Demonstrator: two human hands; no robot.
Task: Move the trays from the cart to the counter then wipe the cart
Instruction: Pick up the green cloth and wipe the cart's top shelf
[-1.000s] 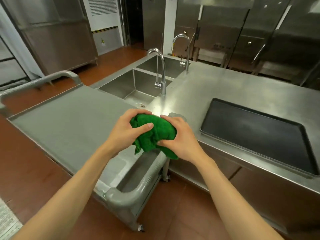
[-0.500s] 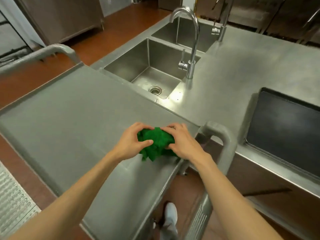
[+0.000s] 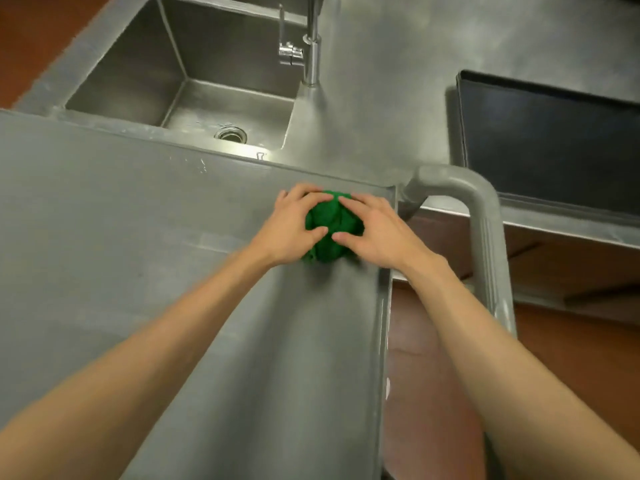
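Observation:
A crumpled green cloth (image 3: 330,225) lies on the steel cart top (image 3: 138,237), near its far right corner. My left hand (image 3: 291,226) holds the cloth from the left, thumb curled round its near side. My right hand (image 3: 375,228) holds it from the right in the same way. Both hands press the cloth down onto the cart. A dark tray (image 3: 547,143) lies flat on the steel counter (image 3: 398,81) at the right.
A deep sink (image 3: 194,77) with a tap (image 3: 311,46) sits beyond the cart's far edge. The cart's tubular handle (image 3: 481,216) curves round on the right, between cart and counter. Red-brown floor (image 3: 426,375) shows below it.
Both hands have brought the cloth down from the air onto the cart top, towards its far right corner. The camera has tilted down and moved closer.

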